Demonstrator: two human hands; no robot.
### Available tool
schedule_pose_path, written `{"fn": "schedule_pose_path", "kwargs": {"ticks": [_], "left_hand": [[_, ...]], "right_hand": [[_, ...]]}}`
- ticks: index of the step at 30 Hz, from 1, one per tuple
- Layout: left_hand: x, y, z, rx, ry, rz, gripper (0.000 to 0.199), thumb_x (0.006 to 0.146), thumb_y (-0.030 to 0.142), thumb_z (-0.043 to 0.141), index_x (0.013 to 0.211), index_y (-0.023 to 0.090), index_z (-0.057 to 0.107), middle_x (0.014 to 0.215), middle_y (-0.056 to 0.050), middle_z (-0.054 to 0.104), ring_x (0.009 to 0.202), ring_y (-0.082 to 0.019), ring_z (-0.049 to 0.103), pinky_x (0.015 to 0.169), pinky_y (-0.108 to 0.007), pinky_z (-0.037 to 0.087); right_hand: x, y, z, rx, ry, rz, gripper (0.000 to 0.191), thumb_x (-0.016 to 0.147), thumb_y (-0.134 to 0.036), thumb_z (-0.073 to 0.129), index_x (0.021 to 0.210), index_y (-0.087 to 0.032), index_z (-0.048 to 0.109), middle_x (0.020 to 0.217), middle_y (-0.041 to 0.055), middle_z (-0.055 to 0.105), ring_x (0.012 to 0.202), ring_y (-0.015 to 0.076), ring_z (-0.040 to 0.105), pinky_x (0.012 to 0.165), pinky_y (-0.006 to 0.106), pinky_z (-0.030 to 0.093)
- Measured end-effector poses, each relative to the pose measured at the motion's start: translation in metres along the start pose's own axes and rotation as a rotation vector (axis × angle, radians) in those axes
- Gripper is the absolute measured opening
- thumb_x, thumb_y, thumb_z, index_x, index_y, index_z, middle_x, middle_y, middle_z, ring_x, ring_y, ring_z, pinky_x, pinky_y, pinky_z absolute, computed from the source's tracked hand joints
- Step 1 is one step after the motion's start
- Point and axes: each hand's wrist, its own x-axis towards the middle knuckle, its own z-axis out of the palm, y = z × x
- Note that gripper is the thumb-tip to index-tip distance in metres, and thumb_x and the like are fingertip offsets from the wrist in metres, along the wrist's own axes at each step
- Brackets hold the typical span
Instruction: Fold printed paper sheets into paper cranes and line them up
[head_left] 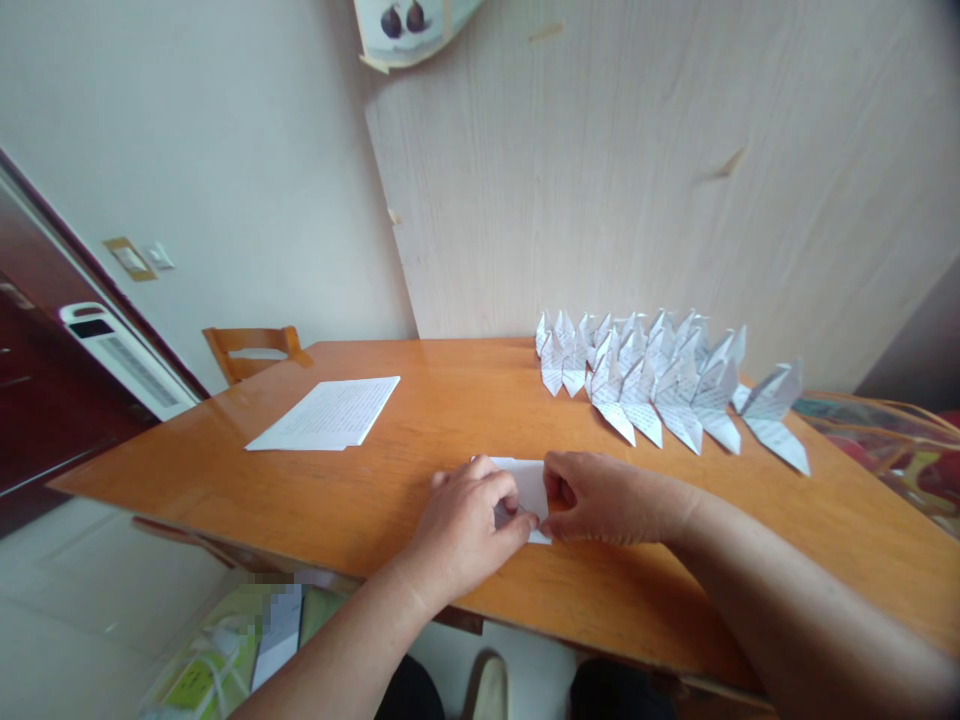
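Note:
A small folded piece of white paper (531,484) lies on the wooden table near its front edge, between my two hands. My left hand (474,515) rests over its left part, fingers curled and thumb pressed on the paper near its lower right. At the paper's right edge, my right hand (600,497) holds the border with thumb and bent fingers. Part of the paper is hidden under my left hand. Several folded paper figures with printed text (679,385) stand in rows at the back right, and one more figure (774,410) stands apart to their right.
A stack of printed sheets (326,414) lies on the left of the wooden table (450,385). A chair (255,345) stands behind the table's far left corner. Clear plastic with red things (892,450) is beyond the right edge. Bags (225,650) sit below the front edge.

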Motion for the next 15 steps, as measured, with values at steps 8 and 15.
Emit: {"fn": "schedule_pose_path", "kwargs": {"ticks": [8, 15], "left_hand": [[-0.0009, 0.0001, 0.0001, 0.015, 0.010, 0.023, 0.017, 0.083, 0.038, 0.068, 0.081, 0.023, 0.060, 0.098, 0.000, 0.059, 0.099, -0.023, 0.058, 0.079, -0.035, 0.032], [0.0001, 0.0008, -0.0010, 0.019, -0.006, 0.024, 0.018, 0.082, 0.038, 0.069, 0.081, 0.023, 0.059, 0.097, -0.002, 0.060, 0.099, -0.023, 0.058, 0.079, -0.035, 0.032]], "right_hand": [[0.0017, 0.0050, 0.0029, 0.014, 0.008, -0.028, 0.027, 0.072, -0.040, 0.071, 0.086, -0.022, 0.057, 0.084, 0.0008, 0.066, 0.070, 0.0155, 0.055, 0.056, 0.027, 0.035], [-0.0013, 0.0027, -0.0017, 0.022, -0.023, -0.026, 0.024, 0.072, -0.037, 0.070, 0.084, -0.022, 0.056, 0.082, 0.0002, 0.065, 0.069, 0.0150, 0.054, 0.055, 0.027, 0.034]]}}
